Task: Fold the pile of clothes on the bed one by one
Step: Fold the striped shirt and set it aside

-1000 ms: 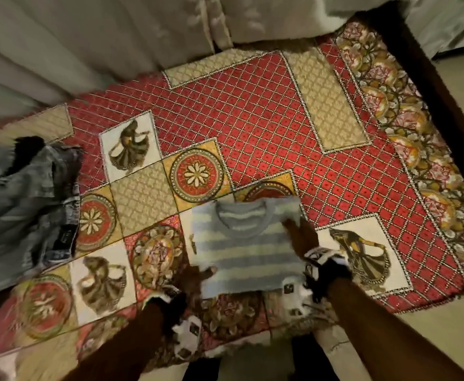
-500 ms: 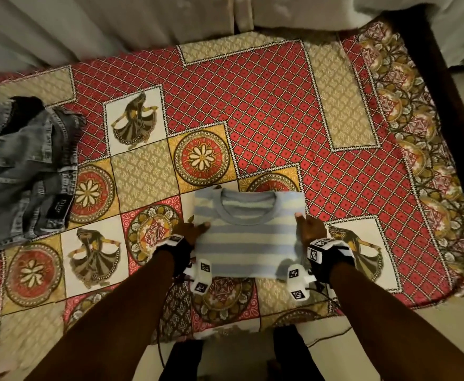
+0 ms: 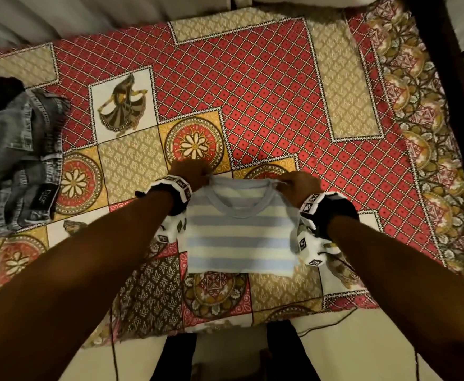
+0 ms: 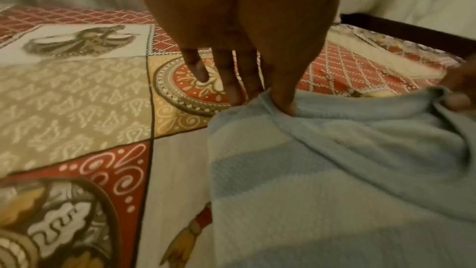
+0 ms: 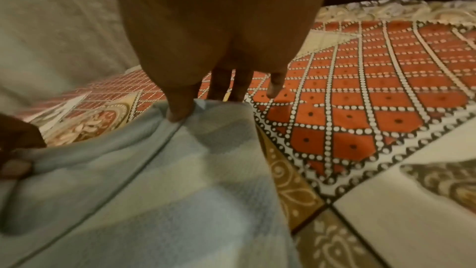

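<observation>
A blue and white striped knit shirt (image 3: 240,237) lies partly folded near the bed's front edge. My left hand (image 3: 191,174) pinches its far left shoulder corner, and in the left wrist view the left hand (image 4: 278,97) has the thumb pressed on the collar seam of the shirt (image 4: 335,180). At the far right shoulder corner my right hand (image 3: 298,185) pinches the cloth. The right wrist view has the right hand (image 5: 190,107) gripping the shirt (image 5: 141,191) edge, lifted off the bedspread (image 3: 266,100).
A heap of grey denim jeans (image 3: 13,160) with a black label lies at the left of the bed. The dark wooden bed frame (image 3: 439,64) runs along the right side. Pale curtains hang behind the bed. My legs stand at the front edge.
Both hands slid from the shirt's side edges up to its shoulder corners and pinched them. The collar end is now raised off the bedspread.
</observation>
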